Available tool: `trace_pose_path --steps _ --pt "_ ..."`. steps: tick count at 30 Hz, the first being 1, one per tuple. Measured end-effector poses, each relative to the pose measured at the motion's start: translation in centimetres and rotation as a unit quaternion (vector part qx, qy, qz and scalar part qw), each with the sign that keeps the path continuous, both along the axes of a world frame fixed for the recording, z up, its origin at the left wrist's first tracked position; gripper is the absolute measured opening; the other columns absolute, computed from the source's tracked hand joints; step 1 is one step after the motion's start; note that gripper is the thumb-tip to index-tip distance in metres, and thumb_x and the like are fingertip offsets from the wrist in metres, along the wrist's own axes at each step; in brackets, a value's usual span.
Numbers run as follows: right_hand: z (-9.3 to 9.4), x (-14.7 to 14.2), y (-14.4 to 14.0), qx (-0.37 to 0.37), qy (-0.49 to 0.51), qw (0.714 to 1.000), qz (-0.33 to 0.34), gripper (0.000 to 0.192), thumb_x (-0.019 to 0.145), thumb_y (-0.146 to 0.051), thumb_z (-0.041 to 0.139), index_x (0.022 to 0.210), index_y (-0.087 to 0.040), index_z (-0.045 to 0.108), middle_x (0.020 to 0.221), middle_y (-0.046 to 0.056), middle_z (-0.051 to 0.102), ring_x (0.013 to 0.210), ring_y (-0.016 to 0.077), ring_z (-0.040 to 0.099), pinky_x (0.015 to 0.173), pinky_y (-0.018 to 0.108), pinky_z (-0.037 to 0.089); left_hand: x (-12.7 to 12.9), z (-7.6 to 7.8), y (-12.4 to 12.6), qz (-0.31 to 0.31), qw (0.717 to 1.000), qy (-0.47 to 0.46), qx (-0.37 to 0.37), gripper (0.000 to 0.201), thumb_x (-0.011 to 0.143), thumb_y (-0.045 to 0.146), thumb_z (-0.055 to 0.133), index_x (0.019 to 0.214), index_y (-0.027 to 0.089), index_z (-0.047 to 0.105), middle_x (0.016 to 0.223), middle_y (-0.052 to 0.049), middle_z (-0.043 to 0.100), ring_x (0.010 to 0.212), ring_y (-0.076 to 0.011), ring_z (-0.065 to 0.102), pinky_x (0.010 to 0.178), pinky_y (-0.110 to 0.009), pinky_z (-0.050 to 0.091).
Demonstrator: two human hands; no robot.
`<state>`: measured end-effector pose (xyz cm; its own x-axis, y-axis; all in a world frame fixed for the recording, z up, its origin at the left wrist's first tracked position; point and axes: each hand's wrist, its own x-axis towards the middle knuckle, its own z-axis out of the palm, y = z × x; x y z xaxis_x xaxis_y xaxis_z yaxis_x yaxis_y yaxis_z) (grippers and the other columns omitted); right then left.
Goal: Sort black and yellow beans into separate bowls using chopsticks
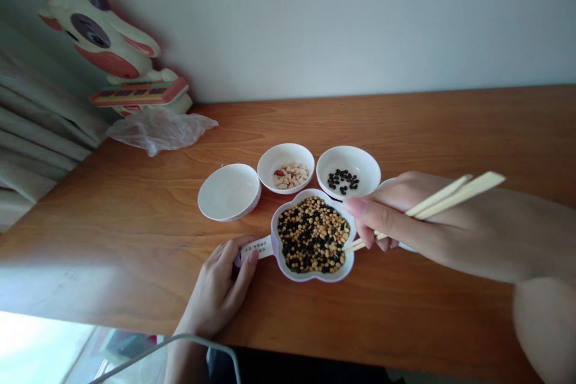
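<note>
My left hand (222, 282) grips the labelled handle of a flower-shaped white pan (275, 246) with a lilac rim. Mixed black and yellow beans (312, 234) fill this pan. In my right hand (400, 210) is a pair of wooden chopsticks (454, 197), their tips at the pan's right inner edge, among the beans; whether they pinch a bean I cannot tell. Just behind the pan, one white bowl (265, 159) contains split pale nuts (291, 177) and another white bowl (366, 162) contains several black beans (342, 180).
An empty white bowl (228, 192) sits left of the nuts. Another dish (407, 246) is mostly hidden under my right hand. A cow-shaped toy keyboard (139, 93) and a clear plastic bag (162, 131) occupy the back left, near a curtain (40, 132). A wall (360, 24) bounds the wooden table (450, 126).
</note>
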<state>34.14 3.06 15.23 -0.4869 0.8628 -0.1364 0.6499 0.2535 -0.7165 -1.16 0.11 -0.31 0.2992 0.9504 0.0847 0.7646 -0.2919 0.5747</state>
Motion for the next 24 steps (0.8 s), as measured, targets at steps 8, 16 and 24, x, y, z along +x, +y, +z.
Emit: trace_pose_path --steps 8,16,24 --pt "0.1 -0.7 1.0 0.000 0.005 0.999 0.039 0.046 0.105 -0.050 0.052 0.071 -0.021 0.062 0.060 -0.002 0.057 0.055 0.0120 0.050 0.055 0.030 0.032 0.1 0.3 -0.1 0.001 1.000 -0.004 -0.020 0.028 0.107 0.044 0.050 0.122 0.025 0.063 0.108 -0.006 0.077 0.094 -0.0239 0.073 0.085 -0.033 0.057" --pt "-0.4 -1.0 1.0 -0.043 0.039 0.998 0.023 0.047 0.106 -0.053 0.048 0.074 -0.021 0.060 0.065 -0.001 0.058 0.062 0.0144 0.053 0.062 0.031 0.039 0.1 0.4 -0.1 -0.006 1.000 -0.017 -0.019 0.023 0.107 0.040 0.052 0.122 0.026 0.062 0.109 -0.006 0.076 0.097 -0.0241 0.072 0.089 -0.034 0.056" --pt "-2.2 -0.8 1.2 -0.054 0.088 0.994 0.023 0.053 0.108 -0.059 0.035 0.087 -0.024 0.069 0.081 0.001 0.069 0.077 0.0184 0.062 0.073 0.032 0.044 0.3 0.9 0.0 -0.016 0.999 -0.023 -0.024 0.024 0.108 0.039 0.050 0.122 0.024 0.062 0.111 -0.007 0.075 0.099 -0.0251 0.073 0.089 -0.036 0.057"
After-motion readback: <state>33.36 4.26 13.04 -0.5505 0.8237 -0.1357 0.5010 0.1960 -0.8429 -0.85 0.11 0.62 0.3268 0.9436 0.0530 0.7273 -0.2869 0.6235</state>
